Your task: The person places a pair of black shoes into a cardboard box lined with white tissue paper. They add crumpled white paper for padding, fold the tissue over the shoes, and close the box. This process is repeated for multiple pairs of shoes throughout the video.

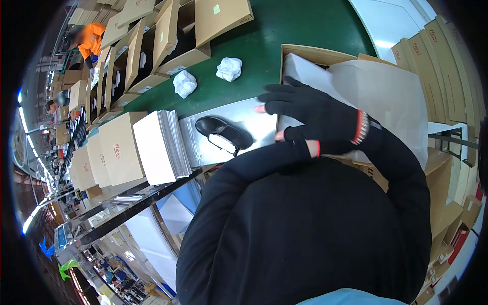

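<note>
My right hand (310, 109), in a black glove with bare thumb and index tips, stretches leftward with its fingers apart. It is over the near left part of an open cardboard shoebox (319, 52) lined with white tissue paper (386, 86). Below its wrist, my left hand (335, 147) points right; its fingers are hidden, so what it touches cannot be seen. Left of both hands, a black strapped shoe (223, 133) with white stuffing in its opening lies on a shiny metal plate (262, 129).
Two crumpled white paper wads (229, 69) lie on the green table (284, 25). Left of the shoe stand a stack of white sheets (161, 147) and several cardboard panels (119, 147). Open shoeboxes (178, 63) line the far left; tan boxes (432, 71) stand at right. A person in orange (91, 39) is far left.
</note>
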`<control>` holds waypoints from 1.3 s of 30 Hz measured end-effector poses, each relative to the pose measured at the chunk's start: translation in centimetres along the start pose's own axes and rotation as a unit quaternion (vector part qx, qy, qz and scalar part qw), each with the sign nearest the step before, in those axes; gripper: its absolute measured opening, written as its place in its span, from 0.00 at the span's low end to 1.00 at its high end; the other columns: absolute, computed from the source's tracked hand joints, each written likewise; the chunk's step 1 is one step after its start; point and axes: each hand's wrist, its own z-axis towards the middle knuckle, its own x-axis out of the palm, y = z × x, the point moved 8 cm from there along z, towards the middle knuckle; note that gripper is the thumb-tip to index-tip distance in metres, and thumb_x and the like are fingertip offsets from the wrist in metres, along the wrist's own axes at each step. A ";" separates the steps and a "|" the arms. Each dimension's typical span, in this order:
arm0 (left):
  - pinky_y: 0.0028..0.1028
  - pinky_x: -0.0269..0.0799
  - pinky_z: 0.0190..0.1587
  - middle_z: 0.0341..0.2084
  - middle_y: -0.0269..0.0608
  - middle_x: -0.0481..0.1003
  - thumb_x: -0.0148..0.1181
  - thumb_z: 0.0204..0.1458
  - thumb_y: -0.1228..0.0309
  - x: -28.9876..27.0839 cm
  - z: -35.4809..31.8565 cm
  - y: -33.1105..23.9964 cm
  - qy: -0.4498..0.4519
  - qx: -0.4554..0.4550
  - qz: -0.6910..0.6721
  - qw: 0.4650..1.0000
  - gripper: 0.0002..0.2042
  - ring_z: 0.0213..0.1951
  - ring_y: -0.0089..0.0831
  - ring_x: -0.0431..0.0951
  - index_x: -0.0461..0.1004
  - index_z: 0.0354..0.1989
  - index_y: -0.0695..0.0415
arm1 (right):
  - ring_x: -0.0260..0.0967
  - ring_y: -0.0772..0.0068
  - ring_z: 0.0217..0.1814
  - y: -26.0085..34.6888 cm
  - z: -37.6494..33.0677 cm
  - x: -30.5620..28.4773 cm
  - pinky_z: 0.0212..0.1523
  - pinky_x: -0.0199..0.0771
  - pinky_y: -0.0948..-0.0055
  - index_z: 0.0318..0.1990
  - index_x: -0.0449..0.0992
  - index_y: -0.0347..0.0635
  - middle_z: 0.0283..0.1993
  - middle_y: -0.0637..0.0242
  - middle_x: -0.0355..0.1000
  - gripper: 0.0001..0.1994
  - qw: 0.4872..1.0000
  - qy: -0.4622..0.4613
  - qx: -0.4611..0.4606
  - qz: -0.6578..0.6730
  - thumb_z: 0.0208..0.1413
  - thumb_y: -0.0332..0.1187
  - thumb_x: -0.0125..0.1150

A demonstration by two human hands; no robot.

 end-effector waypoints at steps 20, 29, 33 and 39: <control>0.48 0.64 0.58 0.58 0.60 0.63 0.68 0.25 0.33 25.4 -23.2 62.4 0.054 -0.565 -0.266 0.779 0.56 0.58 0.54 0.66 0.64 0.58 0.67 | 0.66 0.57 0.57 -8.9 -13.5 7.1 0.58 0.64 0.63 0.52 0.73 0.43 0.51 0.60 0.72 0.26 0.946 0.072 0.307 -0.068 0.41 0.30 0.69; 0.45 0.63 0.59 0.55 0.60 0.66 0.71 0.19 0.32 24.3 -25.3 65.4 0.113 -0.603 -0.208 0.761 0.60 0.59 0.51 0.66 0.59 0.63 0.59 | 0.70 0.57 0.46 -9.3 -16.2 7.6 0.49 0.68 0.62 0.46 0.74 0.43 0.41 0.61 0.72 0.31 0.927 0.130 0.351 -0.024 0.25 0.29 0.75; 0.45 0.64 0.58 0.54 0.58 0.67 0.72 0.20 0.34 24.1 -25.9 65.3 0.087 -0.600 -0.219 0.764 0.57 0.59 0.51 0.66 0.63 0.60 0.59 | 0.69 0.57 0.40 -9.3 -18.6 9.9 0.40 0.67 0.61 0.39 0.75 0.42 0.31 0.63 0.71 0.24 0.933 0.163 0.310 -0.081 0.26 0.24 0.69; 0.35 0.63 0.60 0.54 0.65 0.66 0.75 0.19 0.38 28.6 -28.7 69.2 0.010 -0.578 -0.294 0.761 0.60 0.57 0.49 0.68 0.59 0.58 0.72 | 0.69 0.55 0.38 -10.9 -20.2 11.2 0.38 0.68 0.61 0.37 0.74 0.42 0.31 0.61 0.70 0.19 0.956 0.078 0.276 -0.055 0.30 0.22 0.65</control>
